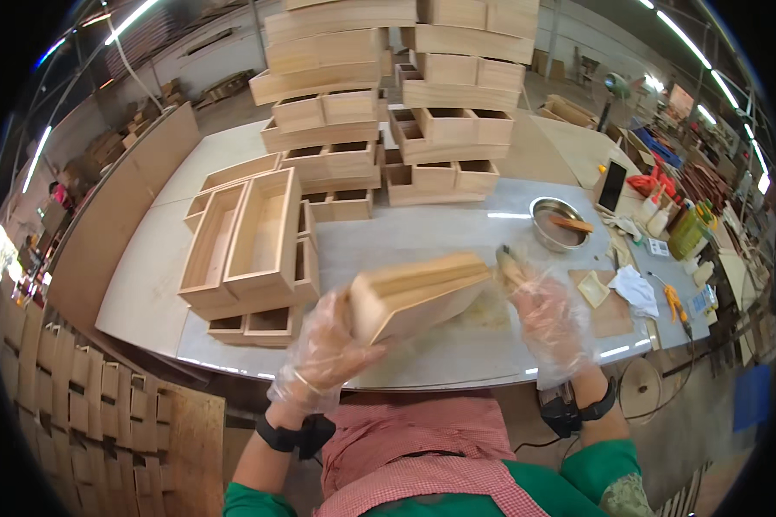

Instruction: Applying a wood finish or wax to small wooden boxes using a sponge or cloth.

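My left hand (323,345), in a clear plastic glove, is closed on the left end of a pale wooden box (422,297). The box is held tilted above the table, its long side toward me. To the right of it, my gloved right hand (550,314) is closed around a small brush-like tool (510,265) with a dark tip. Motion blurs this hand, so the tool's exact kind is unclear. A gap separates the tool from the box's right end. Beyond the right hand, a metal bowl (559,226) has a wooden-handled piece (571,224) lying across its rim.
Wooden boxes (259,233) are stacked at left, and taller stacks (457,129) rise at the back of the grey-topped table (431,211). At right lie a white cloth (634,291), an orange-handled tool (674,303), bottles (658,222) and an upright phone (610,186).
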`<state>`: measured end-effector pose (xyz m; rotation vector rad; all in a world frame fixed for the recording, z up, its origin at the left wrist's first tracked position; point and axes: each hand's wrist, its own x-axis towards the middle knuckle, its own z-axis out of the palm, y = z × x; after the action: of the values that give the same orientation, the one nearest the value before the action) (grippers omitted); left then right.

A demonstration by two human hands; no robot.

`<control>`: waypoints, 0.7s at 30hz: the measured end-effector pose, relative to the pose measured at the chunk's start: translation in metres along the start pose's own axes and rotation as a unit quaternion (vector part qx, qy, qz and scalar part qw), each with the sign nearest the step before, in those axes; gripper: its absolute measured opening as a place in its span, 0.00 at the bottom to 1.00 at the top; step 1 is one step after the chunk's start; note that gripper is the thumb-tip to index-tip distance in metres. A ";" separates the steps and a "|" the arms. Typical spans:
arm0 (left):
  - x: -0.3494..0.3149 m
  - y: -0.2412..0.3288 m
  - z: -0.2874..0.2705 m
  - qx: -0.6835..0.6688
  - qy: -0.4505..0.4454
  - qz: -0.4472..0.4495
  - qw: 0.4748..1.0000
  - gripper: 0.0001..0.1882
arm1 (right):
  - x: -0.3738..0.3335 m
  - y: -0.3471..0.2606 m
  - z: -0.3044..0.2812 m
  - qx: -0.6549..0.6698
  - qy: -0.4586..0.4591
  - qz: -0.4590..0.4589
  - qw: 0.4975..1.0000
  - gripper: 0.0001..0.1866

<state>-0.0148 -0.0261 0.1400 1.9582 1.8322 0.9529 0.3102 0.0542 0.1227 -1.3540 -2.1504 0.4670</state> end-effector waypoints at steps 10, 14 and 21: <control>0.030 0.052 -0.009 -0.164 0.069 0.097 0.979 0.44 | 0.045 -0.102 -0.024 -0.136 0.179 -0.400 0.888 0.12; 0.047 0.050 0.032 -0.210 0.073 0.097 0.970 0.42 | 0.052 -0.110 -0.042 -0.131 0.140 -0.362 0.912 0.10; 0.080 0.042 0.078 -0.426 -0.004 0.169 0.889 0.20 | 0.082 -0.048 0.012 0.161 -0.022 -0.344 0.925 0.17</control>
<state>0.0648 0.0621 0.1301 1.6727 0.7952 1.5090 0.2409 0.1080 0.1615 -0.3647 -2.2784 0.5275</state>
